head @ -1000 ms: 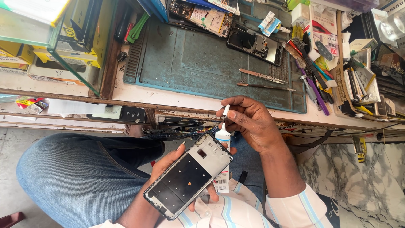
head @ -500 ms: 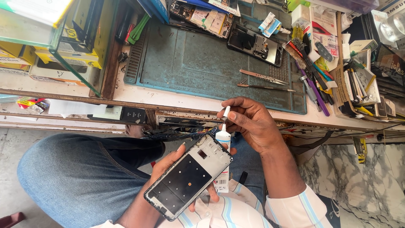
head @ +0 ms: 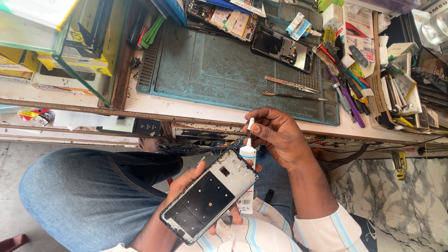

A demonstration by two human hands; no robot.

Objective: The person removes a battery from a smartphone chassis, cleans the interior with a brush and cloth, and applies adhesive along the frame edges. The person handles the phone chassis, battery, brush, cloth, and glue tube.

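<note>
A black-and-silver phone frame with its back open is gripped over the lap by the left hand, together with a small white glue tube. Its cap is pinched by the right hand, apparently being unscrewed. Glue application is judged next, calling for a steady nozzle along the frame edge.

Person seen from above, bare hands, no gloves, rings or watch visible. Left hand and right hand both uncovered, forearms bare up to the elbows. Pushed-up white shirt sleeves with pale blue and thin tan stripes, cuffs bunched near the bottom edge; same striped cloth shows at the chest. Faded blue denim jeans on the legs, darker fold at the knee.
</note>
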